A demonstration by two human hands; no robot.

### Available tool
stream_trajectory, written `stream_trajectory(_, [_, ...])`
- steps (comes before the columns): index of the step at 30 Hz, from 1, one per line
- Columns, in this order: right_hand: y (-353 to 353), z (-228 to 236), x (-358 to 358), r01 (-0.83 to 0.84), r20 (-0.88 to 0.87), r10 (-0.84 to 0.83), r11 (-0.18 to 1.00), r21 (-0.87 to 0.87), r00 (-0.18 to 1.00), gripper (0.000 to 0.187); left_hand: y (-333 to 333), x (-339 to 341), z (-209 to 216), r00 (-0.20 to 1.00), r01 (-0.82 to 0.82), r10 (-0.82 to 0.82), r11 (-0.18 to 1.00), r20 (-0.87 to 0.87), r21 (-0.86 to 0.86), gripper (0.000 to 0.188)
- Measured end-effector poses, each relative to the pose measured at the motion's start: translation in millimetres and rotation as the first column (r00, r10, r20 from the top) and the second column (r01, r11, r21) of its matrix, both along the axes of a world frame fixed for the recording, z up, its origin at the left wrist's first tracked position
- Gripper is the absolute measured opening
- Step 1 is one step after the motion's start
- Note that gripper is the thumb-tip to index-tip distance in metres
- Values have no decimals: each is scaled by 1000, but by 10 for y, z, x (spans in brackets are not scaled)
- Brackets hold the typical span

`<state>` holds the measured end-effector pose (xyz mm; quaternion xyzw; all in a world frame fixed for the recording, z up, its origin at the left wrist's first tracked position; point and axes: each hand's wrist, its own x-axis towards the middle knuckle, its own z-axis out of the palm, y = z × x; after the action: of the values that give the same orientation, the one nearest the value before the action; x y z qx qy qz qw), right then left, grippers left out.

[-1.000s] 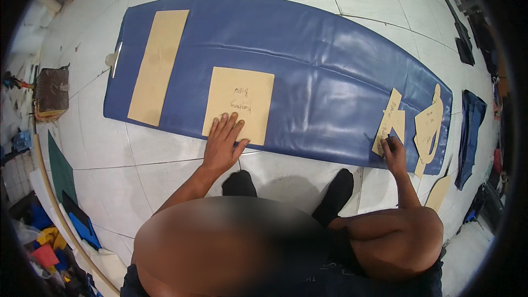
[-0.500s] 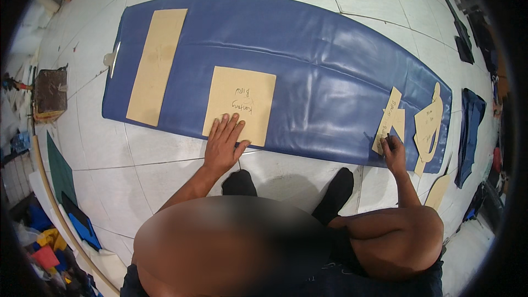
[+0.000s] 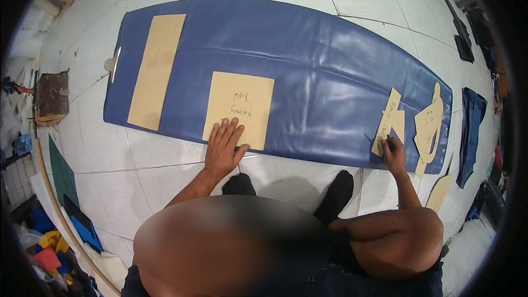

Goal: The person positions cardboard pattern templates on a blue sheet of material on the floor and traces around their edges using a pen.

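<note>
Left hand (image 3: 223, 148) is flat, fingers spread, pressing on the near edge of the square card pattern (image 3: 239, 109) that lies on the blue leather sheet (image 3: 324, 71) spread over the tiled floor (image 3: 137, 170). No grip there, just an open palm pinning it. Over on the right end of the sheet, the right hand (image 3: 395, 157) is closed on a dark pen (image 3: 388, 142), its tip at the lower edge of a narrow card piece (image 3: 389, 122), with a curved card piece (image 3: 430, 124) just beside it. The long card strip (image 3: 157, 70) lies well apart at the left. My worry: nothing weighs that narrow piece down, so pen pressure could nudge it and skew the outline. The arms are stretched wide, too, so a lean might drag the square pattern off its spot.
</note>
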<state>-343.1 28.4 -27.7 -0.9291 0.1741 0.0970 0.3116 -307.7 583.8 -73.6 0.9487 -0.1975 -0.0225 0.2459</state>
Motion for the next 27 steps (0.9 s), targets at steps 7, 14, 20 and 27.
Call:
stream_trajectory(7, [83,92,19,-3,17,4,1000,-4,1000,25,28,8,29,999,28,-29,999,-19,-23,54])
stream_trajectory(14, [78,38,-11,-2,-30,4,998,56,1000,25,39,-27,14,999,7,-7,1000,-41,5,54])
stream_trajectory(20, [17,36,-2,-16,59,13,999,46,998,26,1,42,130,998,1,-1,1000,-63,-7,53])
stream_trajectory(27, [-41,-53,11,-43,-20,43,999,-33,999,27,8,39,25,999,-8,8,1000,-53,-6,53])
